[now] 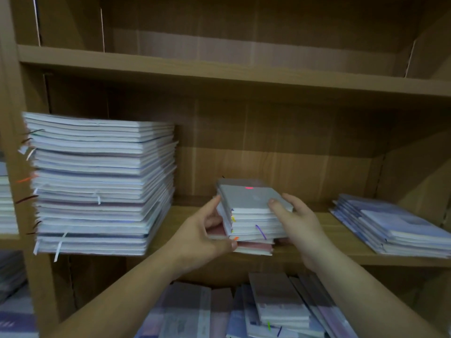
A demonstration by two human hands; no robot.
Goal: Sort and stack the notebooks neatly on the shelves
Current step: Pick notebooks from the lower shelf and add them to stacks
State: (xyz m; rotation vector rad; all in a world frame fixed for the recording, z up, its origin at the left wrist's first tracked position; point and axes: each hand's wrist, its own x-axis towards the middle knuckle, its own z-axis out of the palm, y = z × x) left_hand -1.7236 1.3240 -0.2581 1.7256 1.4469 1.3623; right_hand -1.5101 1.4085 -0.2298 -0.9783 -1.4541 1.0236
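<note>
A small stack of notebooks (251, 215) with grey and pink covers and coloured ribbon markers stands on the middle shelf (317, 254). My left hand (202, 235) presses its left side, thumb at the lower front corner. The right side is clasped by my right hand (297, 220), its thumb lying on the top grey cover. A tall stack of larger notebooks (97, 184) stands to the left on the same shelf. A low stack of blue-covered notebooks (395, 225) lies at the right end.
The shelf above (219, 71) holds nothing in view. Below, loose notebooks (268, 311) lie in a disorderly heap. Another stack (7, 203) shows past the left upright. Bare shelf board lies between the small stack and the blue one.
</note>
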